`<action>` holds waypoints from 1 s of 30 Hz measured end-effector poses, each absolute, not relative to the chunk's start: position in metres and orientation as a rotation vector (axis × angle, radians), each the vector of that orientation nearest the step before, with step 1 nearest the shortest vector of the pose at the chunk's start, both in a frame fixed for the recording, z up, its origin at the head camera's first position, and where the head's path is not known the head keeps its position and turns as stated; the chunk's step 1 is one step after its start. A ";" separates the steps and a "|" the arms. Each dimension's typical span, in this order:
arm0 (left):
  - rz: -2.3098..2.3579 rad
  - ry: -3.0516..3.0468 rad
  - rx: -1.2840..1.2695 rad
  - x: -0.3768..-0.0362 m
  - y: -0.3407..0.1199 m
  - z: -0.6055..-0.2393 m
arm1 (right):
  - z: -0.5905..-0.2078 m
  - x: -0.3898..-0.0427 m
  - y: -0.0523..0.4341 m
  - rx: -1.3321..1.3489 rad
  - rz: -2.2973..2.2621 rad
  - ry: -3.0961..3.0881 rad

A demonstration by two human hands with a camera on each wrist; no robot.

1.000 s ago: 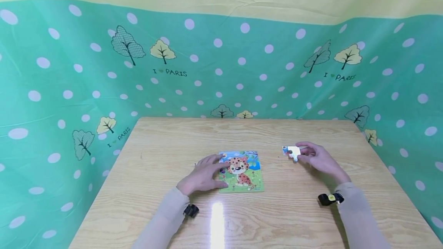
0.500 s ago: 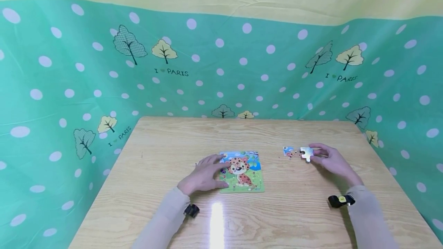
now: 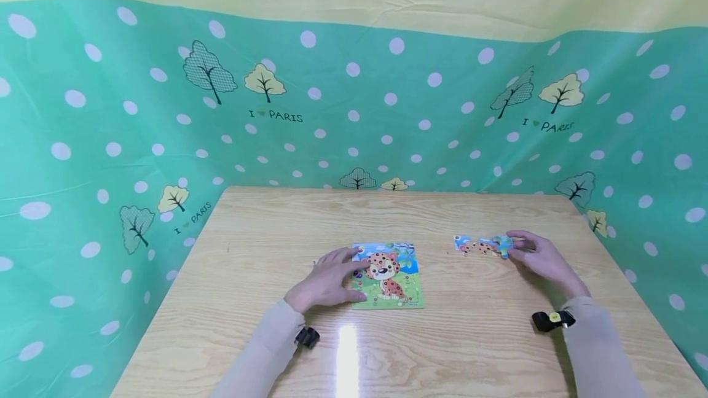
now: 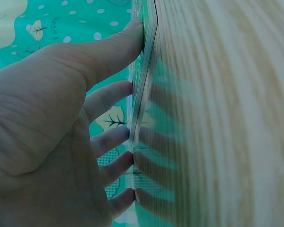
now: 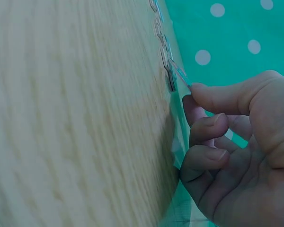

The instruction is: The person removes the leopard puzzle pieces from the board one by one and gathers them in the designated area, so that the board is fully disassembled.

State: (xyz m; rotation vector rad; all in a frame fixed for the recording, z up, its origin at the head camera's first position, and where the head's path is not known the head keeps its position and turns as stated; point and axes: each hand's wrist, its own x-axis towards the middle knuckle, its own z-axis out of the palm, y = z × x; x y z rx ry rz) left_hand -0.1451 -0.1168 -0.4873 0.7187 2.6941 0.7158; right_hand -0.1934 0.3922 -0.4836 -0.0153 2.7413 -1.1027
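A square puzzle board (image 3: 395, 278) with a spotted leopard cub picture lies flat on the wooden table. My left hand (image 3: 326, 281) rests on its left side, thumb and fingers spread over the edge; the left wrist view shows the thumb on the board (image 4: 144, 71). Farther right, my right hand (image 3: 544, 260) pinches a blue-green jigsaw piece (image 3: 503, 245) between thumb and forefinger. That piece is tilted in the right wrist view, at the end of a row of jigsaw pieces (image 3: 470, 247) with blue and spotted orange print. Whether it interlocks with them is hard to tell.
The wooden table (image 3: 265, 226) reaches back to a green, dotted cloth backdrop (image 3: 365, 91). A tiny dark speck lies left of the row of pieces. Bright glare (image 3: 347, 361) marks the table's front.
The right hand has moved right along the row, uncovering spotted pieces. The piece in its fingers showed a pale, shiny face before and shows blue-green print now. The left hand stays on the board.
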 end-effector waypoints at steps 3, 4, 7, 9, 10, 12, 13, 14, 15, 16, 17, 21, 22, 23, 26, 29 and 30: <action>0.718 2.691 0.716 -0.144 -0.116 -0.487 | -0.483 -0.193 0.397 -0.003 -1.101 2.745; 0.720 2.688 0.714 -0.144 -0.116 -0.487 | -0.483 -0.193 0.399 -0.001 -1.095 2.748; 0.725 2.684 0.715 -0.144 -0.115 -0.487 | -0.482 -0.192 0.403 0.032 -1.074 2.740; 0.721 2.682 0.710 -0.143 -0.115 -0.486 | -0.481 -0.192 0.405 0.054 -1.064 2.729; 0.722 2.682 0.710 -0.143 -0.115 -0.486 | -0.481 -0.191 0.406 0.063 -1.059 2.723; 0.725 2.685 0.711 -0.143 -0.115 -0.486 | -0.480 -0.190 0.407 0.076 -1.075 2.696; 0.725 2.684 0.709 -0.144 -0.115 -0.486 | -0.480 -0.190 0.408 0.073 -1.081 2.688; 0.726 2.685 0.709 -0.144 -0.115 -0.486 | -0.479 -0.190 0.408 0.068 -1.087 2.680; 0.727 2.685 0.710 -0.144 -0.115 -0.486 | -0.479 -0.189 0.409 0.063 -1.093 2.674; 0.728 2.685 0.711 -0.144 -0.115 -0.486 | -0.479 -0.189 0.409 0.055 -1.095 2.671; 0.729 2.686 0.712 -0.145 -0.115 -0.486 | -0.479 -0.189 0.409 0.051 -1.099 2.668; 0.723 2.690 0.715 -0.145 -0.116 -0.487 | -0.479 -0.187 0.410 0.044 -1.096 2.667; 0.721 2.691 0.715 -0.145 -0.116 -0.487 | -0.478 -0.187 0.410 0.045 -1.095 2.668; 0.720 2.691 0.716 -0.145 -0.116 -0.487 | -0.478 -0.187 0.410 0.044 -1.091 2.671; 0.722 2.692 0.720 -0.145 -0.116 -0.488 | -0.478 -0.186 0.409 0.041 -1.076 2.682; 0.731 2.691 0.726 -0.145 -0.117 -0.488 | -0.479 -0.186 0.408 0.049 -1.069 2.697; 0.734 2.690 0.727 -0.145 -0.117 -0.488 | -0.480 -0.187 0.407 0.051 -1.071 2.699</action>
